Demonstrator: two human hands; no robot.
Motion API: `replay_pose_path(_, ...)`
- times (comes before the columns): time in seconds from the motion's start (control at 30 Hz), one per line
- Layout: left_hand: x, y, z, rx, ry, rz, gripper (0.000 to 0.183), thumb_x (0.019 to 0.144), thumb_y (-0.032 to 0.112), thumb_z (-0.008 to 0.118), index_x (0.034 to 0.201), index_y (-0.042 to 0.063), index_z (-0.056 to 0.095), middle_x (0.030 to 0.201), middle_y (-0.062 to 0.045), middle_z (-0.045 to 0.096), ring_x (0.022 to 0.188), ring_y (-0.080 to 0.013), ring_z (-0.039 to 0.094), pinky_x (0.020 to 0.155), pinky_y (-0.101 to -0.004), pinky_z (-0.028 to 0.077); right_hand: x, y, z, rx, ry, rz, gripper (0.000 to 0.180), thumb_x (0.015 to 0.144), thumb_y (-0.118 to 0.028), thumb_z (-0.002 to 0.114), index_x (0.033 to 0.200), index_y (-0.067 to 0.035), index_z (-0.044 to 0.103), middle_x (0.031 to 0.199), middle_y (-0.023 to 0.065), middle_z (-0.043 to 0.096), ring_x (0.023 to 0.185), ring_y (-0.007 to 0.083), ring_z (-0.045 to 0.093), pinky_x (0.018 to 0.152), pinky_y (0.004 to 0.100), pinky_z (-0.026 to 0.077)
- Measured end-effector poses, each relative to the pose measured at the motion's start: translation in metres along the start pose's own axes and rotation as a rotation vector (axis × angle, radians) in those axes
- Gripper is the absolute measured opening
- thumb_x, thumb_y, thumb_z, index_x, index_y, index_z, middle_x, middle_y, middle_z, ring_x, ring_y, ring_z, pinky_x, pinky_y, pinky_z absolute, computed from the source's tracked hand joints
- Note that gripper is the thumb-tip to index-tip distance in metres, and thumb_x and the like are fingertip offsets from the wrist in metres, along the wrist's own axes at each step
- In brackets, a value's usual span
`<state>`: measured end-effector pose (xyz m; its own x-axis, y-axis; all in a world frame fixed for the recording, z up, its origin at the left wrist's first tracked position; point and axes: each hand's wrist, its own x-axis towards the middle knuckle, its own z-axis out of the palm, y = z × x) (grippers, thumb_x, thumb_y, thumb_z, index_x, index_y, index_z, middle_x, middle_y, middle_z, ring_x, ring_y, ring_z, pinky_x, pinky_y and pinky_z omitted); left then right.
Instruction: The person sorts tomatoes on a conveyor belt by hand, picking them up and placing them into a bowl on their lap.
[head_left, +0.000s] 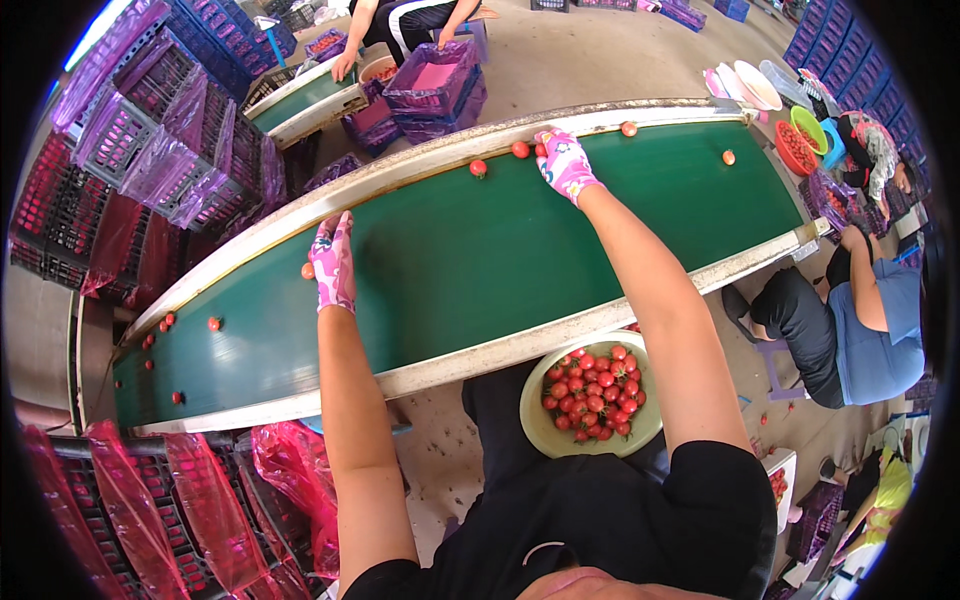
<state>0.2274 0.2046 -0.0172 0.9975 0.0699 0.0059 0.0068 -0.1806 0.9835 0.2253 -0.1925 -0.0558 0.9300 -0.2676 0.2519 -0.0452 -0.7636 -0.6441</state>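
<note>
My left hand (334, 262), in a pink flowered glove, hovers over or rests on the green conveyor belt (465, 247); its fingers point to the far rail. A cherry tomato (308, 271) shows at its left side, partly covered by the hand. By the far rail, my right hand (564, 166) wears a matching glove. Against its fingers is a tomato (541, 149), half hidden, and I cannot tell if it is gripped. Two more tomatoes, one red (520, 149) and one with its calyx showing (478, 168), lie just left of it.
A pale bowl (534, 420) full of cherry tomatoes sits at my lap below the near rail (510, 346). Loose tomatoes (214, 324) lie on the belt's left end. Stacked crates (180, 142) stand at the far left. Co-workers sit beyond the belt and at the right (874, 322).
</note>
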Motion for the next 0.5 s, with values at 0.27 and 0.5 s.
replay_pose_path(0.27,0.008,-0.010,-0.014,0.027,0.291,0.101,0.029,0.089,0.016,0.069,0.112,-0.001,0.064,0.101,-0.011,0.067,0.098,-0.0144,0.061,0.091,-0.0262,0.045,-0.008,0.004,-0.011,1.014,-0.169,-0.006,0.052,0.074,0.013,0.061,0.124,0.000,0.056,0.125,0.0090,0.059,0.116,0.0194,0.057,0.100,0.0298,0.044)
replay_pose_path(0.5,0.014,-0.035,-0.042,0.580,0.313,-0.039,0.055,0.079,0.041,0.072,0.119,0.004,0.066,0.123,-0.025,0.059,0.108,-0.0360,0.061,0.094,-0.0403,0.049,-0.035,-0.015,-0.054,0.584,-0.151,-0.144,0.051,0.082,-0.004,0.067,0.131,0.000,0.052,0.129,0.0106,0.058,0.124,0.0211,0.052,0.105,0.0315,0.041)
